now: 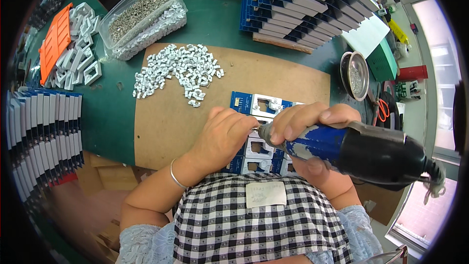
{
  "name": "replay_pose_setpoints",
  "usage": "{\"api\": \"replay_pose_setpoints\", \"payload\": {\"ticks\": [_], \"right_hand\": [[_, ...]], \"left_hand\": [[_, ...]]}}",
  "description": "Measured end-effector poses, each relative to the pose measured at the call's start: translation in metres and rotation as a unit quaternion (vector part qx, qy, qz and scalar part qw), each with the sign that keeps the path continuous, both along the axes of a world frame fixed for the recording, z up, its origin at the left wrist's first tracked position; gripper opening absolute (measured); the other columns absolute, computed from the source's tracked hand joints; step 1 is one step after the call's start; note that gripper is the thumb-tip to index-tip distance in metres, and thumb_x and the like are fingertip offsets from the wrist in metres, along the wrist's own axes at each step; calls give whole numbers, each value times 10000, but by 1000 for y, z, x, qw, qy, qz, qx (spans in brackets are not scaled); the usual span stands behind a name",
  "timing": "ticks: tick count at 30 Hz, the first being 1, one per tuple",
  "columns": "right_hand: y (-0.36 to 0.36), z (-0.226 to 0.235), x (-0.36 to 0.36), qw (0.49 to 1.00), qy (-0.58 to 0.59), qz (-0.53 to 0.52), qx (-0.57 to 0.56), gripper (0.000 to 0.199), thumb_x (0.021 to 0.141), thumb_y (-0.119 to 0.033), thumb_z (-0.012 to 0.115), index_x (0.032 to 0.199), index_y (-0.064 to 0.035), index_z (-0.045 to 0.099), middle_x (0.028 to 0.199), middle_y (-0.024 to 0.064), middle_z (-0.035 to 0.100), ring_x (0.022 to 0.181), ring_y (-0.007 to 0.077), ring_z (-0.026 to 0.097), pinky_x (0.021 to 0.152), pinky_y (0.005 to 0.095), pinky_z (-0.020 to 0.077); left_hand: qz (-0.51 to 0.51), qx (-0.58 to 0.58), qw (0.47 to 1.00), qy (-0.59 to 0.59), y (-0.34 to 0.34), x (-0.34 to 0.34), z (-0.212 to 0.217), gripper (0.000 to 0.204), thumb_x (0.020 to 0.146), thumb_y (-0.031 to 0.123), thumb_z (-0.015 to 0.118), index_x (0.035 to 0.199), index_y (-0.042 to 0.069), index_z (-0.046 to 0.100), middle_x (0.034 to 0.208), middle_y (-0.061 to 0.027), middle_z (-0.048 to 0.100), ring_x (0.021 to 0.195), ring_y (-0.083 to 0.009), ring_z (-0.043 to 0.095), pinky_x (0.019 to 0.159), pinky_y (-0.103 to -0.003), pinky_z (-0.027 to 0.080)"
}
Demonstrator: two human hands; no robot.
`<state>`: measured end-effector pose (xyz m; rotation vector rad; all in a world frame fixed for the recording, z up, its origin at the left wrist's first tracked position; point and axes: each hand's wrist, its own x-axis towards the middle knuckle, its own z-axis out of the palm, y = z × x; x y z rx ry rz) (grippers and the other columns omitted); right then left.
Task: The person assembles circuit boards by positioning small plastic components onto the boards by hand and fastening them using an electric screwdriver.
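Note:
A blue and black electric screwdriver [376, 154] lies across my right hand [312, 117], whose fingers wrap round its front part. Its nose points left, toward the fingertips of my left hand [220, 134]. Those fingers are pinched together at the tool's tip; whatever they hold is too small and hidden to make out. Beneath both hands are several blue cards with white plastic frames [260, 148] on them, laid side by side. My hands and the tool cover part of them. A heap of small white plastic pieces [181, 71] sits beyond my left hand.
A brown board [161, 142] covers the green table. Far left stand a clear tub of screws [105, 36] and an orange tray [56, 44] beside white frames. Stacked blue-and-white units rise at far right [293, 7] and left [46, 132]. A metal bowl [344, 76] and red-handled scissors [383, 111] lie right.

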<state>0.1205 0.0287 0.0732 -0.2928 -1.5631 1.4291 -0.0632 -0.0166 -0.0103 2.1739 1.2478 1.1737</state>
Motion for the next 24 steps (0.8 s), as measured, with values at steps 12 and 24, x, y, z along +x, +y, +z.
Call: {"api": "replay_pose_setpoints", "payload": {"ticks": [12, 24], "right_hand": [[-3, -7, -15, 995, 18, -87, -47, 571, 850, -414, 703, 1227, -128, 383, 832, 92, 546, 703, 235, 595, 671, 362, 493], [-18, -1, 35, 964, 130, -227, 42, 701, 811, -486, 690, 1279, -70, 374, 776, 84, 534, 626, 204, 599, 614, 357, 516]], "left_hand": [[-9, -50, 998, -28, -1, -1, -3, 312, 752, 28, 709, 1017, 94, 560, 826, -32, 614, 814, -245, 586, 801, -380, 405], [237, -70, 969, 29, -6, -76, -1, 93, 792, 78, 694, 874, 54, 659, 819, -91, 645, 784, -282, 567, 719, -385, 456]]}}
